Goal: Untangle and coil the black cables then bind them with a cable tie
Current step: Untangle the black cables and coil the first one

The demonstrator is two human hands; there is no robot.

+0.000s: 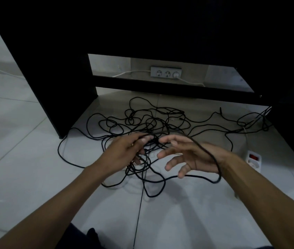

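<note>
A tangle of thin black cables (142, 121) sprawls over the pale tiled floor under a dark desk. My left hand (124, 150) pinches a bunch of strands at its fingertips and lifts them off the floor. My right hand (183, 157) hovers beside it with fingers spread and relaxed. One loop of cable (214, 162) is draped over the back of that hand and round its wrist. No cable tie is visible.
A dark desk panel (52, 78) stands at the left, with a crossbar (169, 88) behind the cables. A grey wall socket strip (166, 71) has white leads plugged in. A white power strip with a red switch (254, 159) lies on the floor at the right.
</note>
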